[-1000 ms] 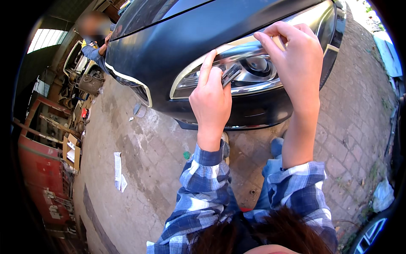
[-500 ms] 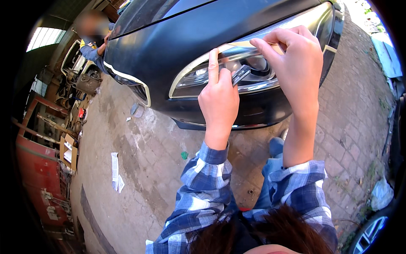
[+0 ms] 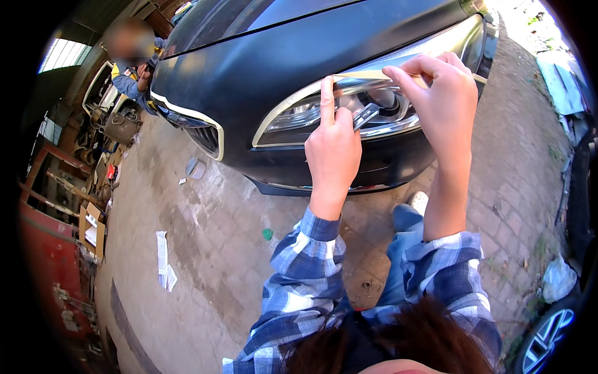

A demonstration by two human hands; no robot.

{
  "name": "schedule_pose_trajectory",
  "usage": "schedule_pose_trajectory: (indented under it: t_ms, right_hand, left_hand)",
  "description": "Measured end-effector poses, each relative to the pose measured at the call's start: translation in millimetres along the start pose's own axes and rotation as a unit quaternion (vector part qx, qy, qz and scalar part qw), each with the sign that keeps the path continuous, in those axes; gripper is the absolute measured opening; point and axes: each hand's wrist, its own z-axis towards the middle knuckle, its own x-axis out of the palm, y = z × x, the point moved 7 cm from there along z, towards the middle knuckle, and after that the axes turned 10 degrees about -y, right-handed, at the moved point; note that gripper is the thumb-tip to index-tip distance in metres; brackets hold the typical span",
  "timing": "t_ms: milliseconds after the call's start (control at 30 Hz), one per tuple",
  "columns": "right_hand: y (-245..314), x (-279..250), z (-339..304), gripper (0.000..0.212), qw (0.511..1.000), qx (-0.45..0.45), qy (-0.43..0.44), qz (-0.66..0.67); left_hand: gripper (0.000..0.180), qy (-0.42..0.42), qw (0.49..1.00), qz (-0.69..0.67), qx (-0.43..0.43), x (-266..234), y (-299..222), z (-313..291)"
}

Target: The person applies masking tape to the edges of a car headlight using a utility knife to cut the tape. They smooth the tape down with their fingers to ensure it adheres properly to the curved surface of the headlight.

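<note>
A dark matte car front (image 3: 249,81) fills the upper middle, its headlight (image 3: 293,118) edged with pale masking tape (image 3: 274,115). My left hand (image 3: 334,153) presses its stretched index finger on the tape at the headlight's upper edge. Its other fingers curl round a small grey metal tool (image 3: 366,116), whose exact kind I cannot make out. My right hand (image 3: 443,106) pinches the loose length of tape (image 3: 361,75), which runs taut from my left fingertip along the top of the lamp. Whether a tape roll sits inside my right hand is hidden.
Another person (image 3: 132,78) stands at the car's far left side, by the taped grille (image 3: 202,134). On the paved floor lie a white strip of paper (image 3: 164,262), a clear tub (image 3: 195,168) and a green scrap (image 3: 268,234). A wheel (image 3: 547,340) is at lower right.
My right hand has shifted slightly right and down, and the tape between my hands shows straighter. My view has moved a little. The other person has raised their hands off the car.
</note>
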Motion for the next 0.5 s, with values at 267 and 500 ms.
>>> schedule_pose_trajectory:
  t_ms: [267,500]
  right_hand:
    - [7.4,7.6,34.3,0.027,0.982,-0.12,0.089,-0.119]
    - [4.1,32.3,53.2,0.034,0.94,-0.162,0.201,-0.222]
  left_hand:
    - [0.015,0.003,1.0,-0.028,-0.003,-2.7,-1.7,1.2]
    - [0.014,0.005,0.999,-0.043,-0.009,-3.4,-0.8,0.3]
